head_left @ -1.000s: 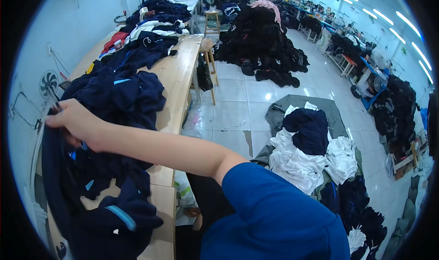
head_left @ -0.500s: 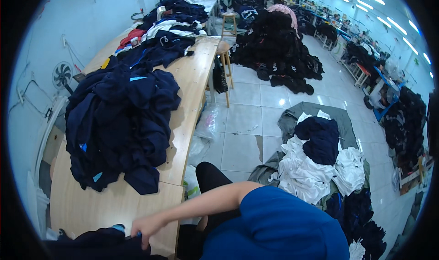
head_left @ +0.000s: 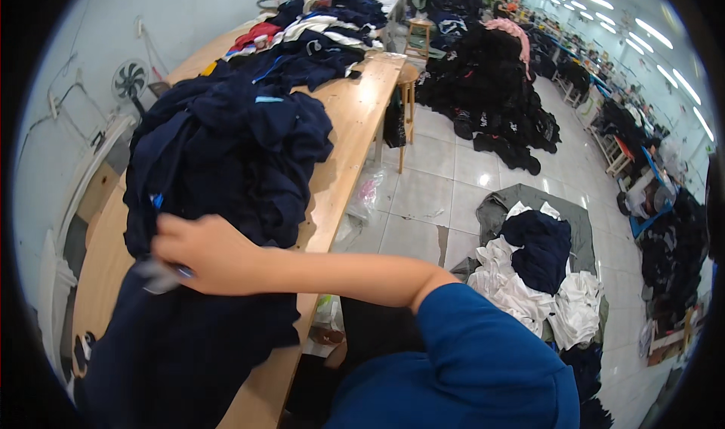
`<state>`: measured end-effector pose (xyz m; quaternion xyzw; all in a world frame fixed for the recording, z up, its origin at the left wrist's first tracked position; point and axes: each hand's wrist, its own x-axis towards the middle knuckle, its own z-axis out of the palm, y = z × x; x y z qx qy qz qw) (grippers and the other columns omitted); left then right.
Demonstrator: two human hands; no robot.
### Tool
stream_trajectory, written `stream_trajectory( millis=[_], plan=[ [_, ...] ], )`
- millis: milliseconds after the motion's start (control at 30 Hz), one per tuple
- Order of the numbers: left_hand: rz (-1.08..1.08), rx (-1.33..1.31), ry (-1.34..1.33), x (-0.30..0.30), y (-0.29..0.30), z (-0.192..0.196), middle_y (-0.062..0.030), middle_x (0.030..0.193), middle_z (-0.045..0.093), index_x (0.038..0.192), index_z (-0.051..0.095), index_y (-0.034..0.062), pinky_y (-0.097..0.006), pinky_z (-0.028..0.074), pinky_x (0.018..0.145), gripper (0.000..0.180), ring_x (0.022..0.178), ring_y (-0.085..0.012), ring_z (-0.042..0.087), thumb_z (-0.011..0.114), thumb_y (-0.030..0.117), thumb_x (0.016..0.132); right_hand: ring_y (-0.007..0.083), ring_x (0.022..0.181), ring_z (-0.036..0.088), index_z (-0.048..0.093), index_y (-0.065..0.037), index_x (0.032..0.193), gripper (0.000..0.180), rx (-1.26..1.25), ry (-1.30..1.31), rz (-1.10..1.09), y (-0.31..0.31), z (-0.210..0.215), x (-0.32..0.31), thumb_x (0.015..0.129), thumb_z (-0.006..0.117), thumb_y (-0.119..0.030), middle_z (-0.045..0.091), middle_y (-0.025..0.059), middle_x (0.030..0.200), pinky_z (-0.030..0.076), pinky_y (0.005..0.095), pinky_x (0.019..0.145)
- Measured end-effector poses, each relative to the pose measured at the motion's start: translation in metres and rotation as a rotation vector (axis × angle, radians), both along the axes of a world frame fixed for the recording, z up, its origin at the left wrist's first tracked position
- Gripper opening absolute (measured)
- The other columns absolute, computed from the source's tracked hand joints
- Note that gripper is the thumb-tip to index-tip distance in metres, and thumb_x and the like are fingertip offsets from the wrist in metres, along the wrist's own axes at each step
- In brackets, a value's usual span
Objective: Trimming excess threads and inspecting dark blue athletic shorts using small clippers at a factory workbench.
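Observation:
My right hand [head_left: 202, 254] reaches across the table from the right, fingers closed and smeared by motion. It grips the upper edge of a dark navy garment [head_left: 204, 338], which hangs and spreads over the near part of the table. A pale grey blurred patch [head_left: 157, 276] and a small blue bit show at the fingers; I cannot make out what they are. Just beyond the hand lies a large heap of navy garments [head_left: 226, 142] with small light-blue patches. My left hand does not show.
The wooden table [head_left: 362, 108] runs away along the left wall, bearing more clothes at its far end. A wooden stool [head_left: 408, 78] stands beside it. On the floor are a black clothes heap [head_left: 483, 89] and white garments [head_left: 578, 304] on grey cloth. A fan [head_left: 130, 80] stands left.
My right hand has moved up and away from the table's near end, drawing the navy garment with it to the big heap. The view has shifted slightly.

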<state>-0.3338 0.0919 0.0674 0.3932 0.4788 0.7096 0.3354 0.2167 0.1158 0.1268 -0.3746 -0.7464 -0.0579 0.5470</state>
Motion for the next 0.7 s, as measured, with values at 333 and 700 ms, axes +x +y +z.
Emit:
stream_trajectory(
  millis=[333, 700],
  plan=[
    [-0.101, -0.584, -0.15, 0.125, -0.082, -0.115, -0.0099, 0.119, 0.055, 0.133, 0.039, 0.0104, -0.029, 0.048, 0.081, 0.049, 0.099, -0.0166, 0.058, 0.055, 0.012, 0.087, 0.019, 0.077, 0.06, 0.065, -0.002, 0.086, 0.011, -0.834, 0.155, -0.139, -0.048, -0.158, 0.078, 0.079, 0.058, -0.005, 0.064, 0.0117, 0.083, 0.046, 0.0286, 0.07],
    [-0.044, -0.659, -0.277, 0.106, -0.105, -0.139, -0.0067, 0.107, 0.062, 0.113, 0.055, -0.0005, -0.026, 0.048, 0.078, 0.031, 0.091, -0.0136, 0.061, 0.054, 0.02, 0.09, 0.0074, 0.057, 0.038, 0.062, -0.003, 0.097, 0.017, -1.086, 0.146, -0.194, -0.032, -0.146, 0.054, 0.08, 0.063, -0.01, 0.053, -0.0006, 0.067, 0.034, 0.0227, 0.054]
  ],
)
